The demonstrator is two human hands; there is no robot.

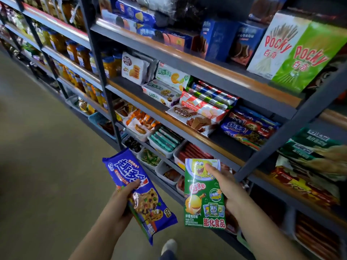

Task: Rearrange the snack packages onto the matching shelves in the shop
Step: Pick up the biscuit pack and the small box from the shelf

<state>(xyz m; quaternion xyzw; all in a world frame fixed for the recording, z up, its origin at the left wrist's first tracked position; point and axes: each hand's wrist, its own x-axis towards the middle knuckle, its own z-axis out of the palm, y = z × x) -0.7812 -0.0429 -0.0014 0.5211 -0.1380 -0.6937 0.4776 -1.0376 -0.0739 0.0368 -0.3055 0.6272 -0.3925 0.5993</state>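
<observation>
My left hand [124, 198] grips a long blue cookie packet [139, 194] by its left edge, thumb across the front. My right hand [226, 186] holds a green snack box [203, 196] with a cartoon sponge figure, thumb on its upper front. Both packages hang in front of the lower shelves. On the middle shelf lie similar blue and red cookie packets [246, 128], right of the wafer packs [199, 113]. Pocky boxes [293, 51] stand on the upper shelf.
Dark metal shelving [112, 91] runs from upper left to lower right, packed with biscuits, jars of fruit [78, 53] and white bins of small snacks [165, 141]. The tan aisle floor [47, 156] lies to the left. A shoe [169, 247] shows at the bottom.
</observation>
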